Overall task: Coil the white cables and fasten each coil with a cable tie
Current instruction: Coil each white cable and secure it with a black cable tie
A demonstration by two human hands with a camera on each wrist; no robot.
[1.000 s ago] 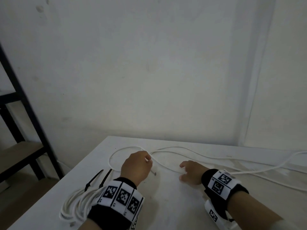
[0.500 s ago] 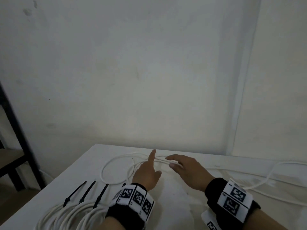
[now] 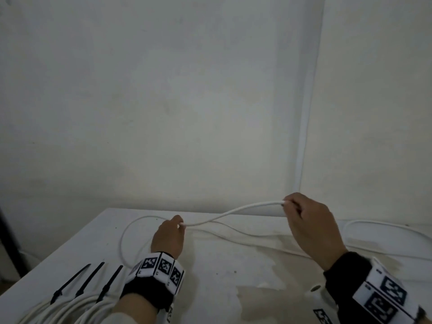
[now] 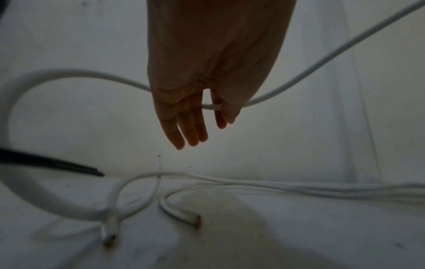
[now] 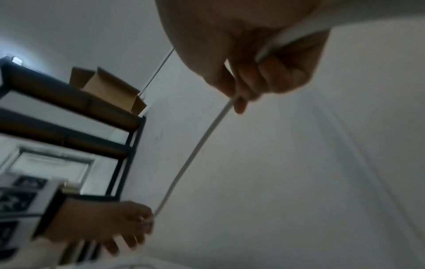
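White cable (image 3: 236, 210) pinched between both hands

On the table (image 3: 222, 274), coiled cables (image 3: 70, 307) with three cable ties (image 3: 86, 284) lie at the near left corner; loose cable (image 3: 233, 211) runs along the far edge.

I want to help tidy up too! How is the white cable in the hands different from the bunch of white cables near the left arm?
The held cable is one strand raised off the table, stretched between the left hand and right hand. The coiled cables lie on the table in gathered loops. The coiled cables carry black cable ties; the held cable has none. Both are white.
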